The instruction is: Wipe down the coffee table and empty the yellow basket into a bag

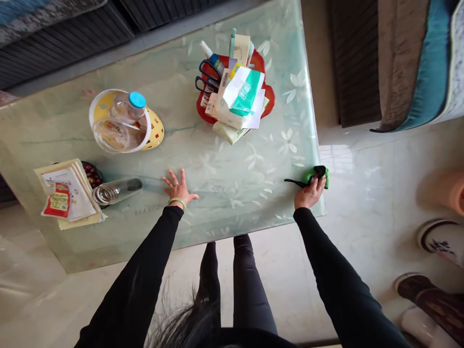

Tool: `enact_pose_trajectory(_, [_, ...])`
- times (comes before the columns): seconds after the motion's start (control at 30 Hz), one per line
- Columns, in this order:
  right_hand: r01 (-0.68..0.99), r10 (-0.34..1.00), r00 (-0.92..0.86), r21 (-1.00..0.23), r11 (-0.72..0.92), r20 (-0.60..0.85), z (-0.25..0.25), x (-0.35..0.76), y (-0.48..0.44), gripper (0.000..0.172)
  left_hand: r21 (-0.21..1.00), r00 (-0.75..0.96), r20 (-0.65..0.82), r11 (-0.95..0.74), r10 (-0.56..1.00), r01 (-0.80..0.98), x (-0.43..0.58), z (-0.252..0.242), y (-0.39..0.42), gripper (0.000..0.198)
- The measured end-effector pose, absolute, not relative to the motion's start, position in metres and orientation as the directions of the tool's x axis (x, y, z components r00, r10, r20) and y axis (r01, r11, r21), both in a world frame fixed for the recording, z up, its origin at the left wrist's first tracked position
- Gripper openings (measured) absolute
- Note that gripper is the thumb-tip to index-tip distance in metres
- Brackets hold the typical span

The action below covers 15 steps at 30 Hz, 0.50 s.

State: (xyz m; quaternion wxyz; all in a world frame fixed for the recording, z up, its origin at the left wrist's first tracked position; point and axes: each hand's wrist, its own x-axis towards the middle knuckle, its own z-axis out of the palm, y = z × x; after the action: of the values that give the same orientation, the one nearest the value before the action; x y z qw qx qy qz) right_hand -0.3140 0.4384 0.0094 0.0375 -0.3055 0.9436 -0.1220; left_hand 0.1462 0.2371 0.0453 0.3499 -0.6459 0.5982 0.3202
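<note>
My left hand (180,190) lies on the table (203,212) with fingers spread, a green bangle at its wrist, holding nothing. At the table's right edge, my right hand (310,193) is closed on a bunched green and black cloth (327,178). A thin black strap or edge of the cloth trails left over the tabletop. A transparent cover with white leaf and flower prints lies over the table. Left of my left hand, a clear bottle (121,189) rests on its side against a stack of papers (74,193).
A yellow and white bin (155,129) holds plastic containers and a blue-capped bottle. Behind, a red tray (267,99) carries scissors (208,79), a spray bottle (217,63) and a tissue pack (241,94). Sofas stand behind and at right; shoes (440,239) lie on the floor.
</note>
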Motion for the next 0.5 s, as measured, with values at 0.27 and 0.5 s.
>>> enact_pose_trajectory(0.27, [-0.634,-0.783,-0.602,-0.505,0.586,-0.154,-0.03,-0.126,0.305,0.054,-0.049,0.072,-0.82,-0.055,-0.568,-0.997,0.147,0.042,0.241,0.161])
enact_pose_trajectory(0.5, [-0.736,-0.911,0.259,-0.676,0.029,-0.321,0.006,-0.113,0.365,0.04,-0.006,0.047,-0.81,-0.073,-0.585,-0.997,0.147,0.041,0.245,0.16])
